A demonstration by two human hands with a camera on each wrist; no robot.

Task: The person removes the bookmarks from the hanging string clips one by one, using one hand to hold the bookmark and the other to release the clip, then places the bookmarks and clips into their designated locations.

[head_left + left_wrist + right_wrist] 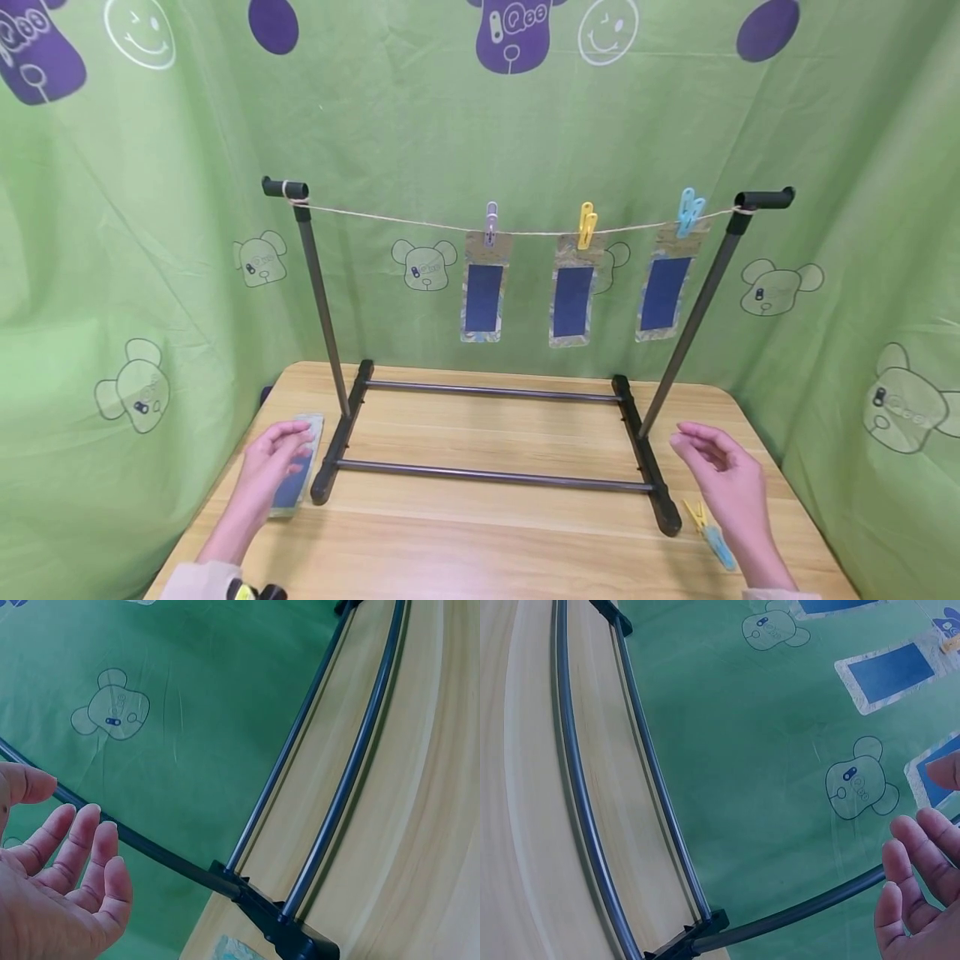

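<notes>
A black rack [491, 475] stands on the wooden table [480, 542], with a string [390, 218] stretched between its posts. Three blue packets [482, 297] hang from the string, pinned by a purple peg [491, 222], a yellow peg [586, 224] and a blue peg [689, 212]. My left hand [272, 461] hovers open over another blue packet [297, 473] lying left of the rack base. My right hand [723, 477] is open above the table, right of the rack. Two loose pegs, yellow [695, 514] and blue [720, 547], lie just beside it.
Green printed cloth [112, 292] surrounds the table on three sides. In the wrist views the rack's lower bars [337, 802] [585, 817] run across the wood. The table's left edge lies close to the lying packet.
</notes>
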